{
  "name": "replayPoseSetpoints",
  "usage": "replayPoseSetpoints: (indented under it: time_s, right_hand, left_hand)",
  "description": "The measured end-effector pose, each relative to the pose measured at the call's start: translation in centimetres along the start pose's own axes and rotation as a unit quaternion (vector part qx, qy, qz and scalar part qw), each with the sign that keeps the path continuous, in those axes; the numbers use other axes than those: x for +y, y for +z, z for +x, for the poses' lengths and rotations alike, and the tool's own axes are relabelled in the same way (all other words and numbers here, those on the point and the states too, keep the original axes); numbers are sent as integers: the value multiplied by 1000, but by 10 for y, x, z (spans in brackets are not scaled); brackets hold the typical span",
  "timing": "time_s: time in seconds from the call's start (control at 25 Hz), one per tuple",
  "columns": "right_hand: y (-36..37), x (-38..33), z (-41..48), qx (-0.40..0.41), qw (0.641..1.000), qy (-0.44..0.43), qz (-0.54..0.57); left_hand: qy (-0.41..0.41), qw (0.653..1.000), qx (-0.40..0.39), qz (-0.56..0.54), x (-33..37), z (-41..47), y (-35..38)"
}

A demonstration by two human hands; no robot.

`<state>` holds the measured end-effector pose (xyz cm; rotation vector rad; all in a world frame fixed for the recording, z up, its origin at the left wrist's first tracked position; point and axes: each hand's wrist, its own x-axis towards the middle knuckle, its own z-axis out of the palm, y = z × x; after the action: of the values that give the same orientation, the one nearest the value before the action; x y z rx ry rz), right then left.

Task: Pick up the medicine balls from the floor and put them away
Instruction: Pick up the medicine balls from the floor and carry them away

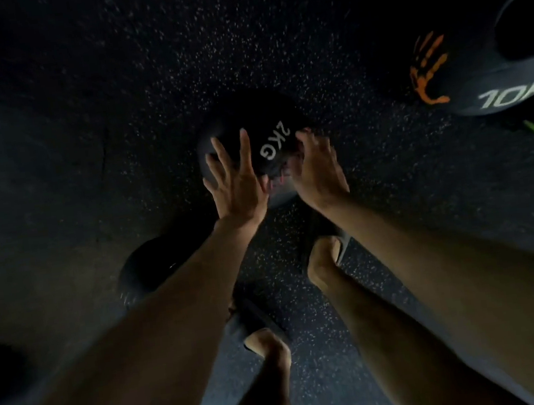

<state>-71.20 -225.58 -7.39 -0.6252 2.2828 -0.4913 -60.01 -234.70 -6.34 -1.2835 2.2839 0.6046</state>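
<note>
Both hands on the 2KG ball [251, 137], dead centre of the frame, and it sits squarely between the palms: left hand [236, 182] on its left flank, right hand [316, 166] on its right. The left fingers [245, 147] are straight and fanned wide, laid flat against the rubber; the right fingers [301, 136] bend over the far side, cupping it. A round ball has no long axis to fuss over, so the lift looks to hinge on the two palms squeezing toward each other through its middle. Neither hand is clearly nearer; they look level. Whether the ball rests on the floor [143, 83] or hangs just clear of it, I cannot tell in this gloom. The floor is dark speckled rubber, grippy by the look of it, so the ball should not roll off. In the right of the frame, well apart, sits the 10KG ball [466, 83] with an orange handprint; lower left, by the left forearm, another dark ball [146, 271] waits. Sandalled feet [321, 259] are planted just below the hands.
</note>
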Motion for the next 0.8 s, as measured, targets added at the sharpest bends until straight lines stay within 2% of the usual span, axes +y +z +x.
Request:
replayPoseSetpoints:
  time_s: [0.12,0.2,0.24,0.44,0.56,0.68,0.8]
  right_hand:
    - [-2,8,2,-107,992,-55,26]
    - [-9,-9,28,-137,988,-43,59]
    - [-15,-22,44,-150,985,-30,74]
    - [-73,-63,110,-159,981,-61,92]
    - [-97,-73,127,-107,992,-54,31]
    - [-117,-85,148,-94,995,-42,-18]
    - [-137,-104,174,-56,996,-39,-51]
  left_hand:
    - [-68,996,37,-44,20,43,-40]
    - [-44,992,104,-64,26,46,-51]
    - [-28,992,110,-55,28,41,-54]
    - [19,999,17,-29,36,32,-48]
    - [50,998,-34,-17,43,66,-66]
    - [37,997,-60,10,50,118,-106]
    - [-17,995,-99,21,51,169,-153]
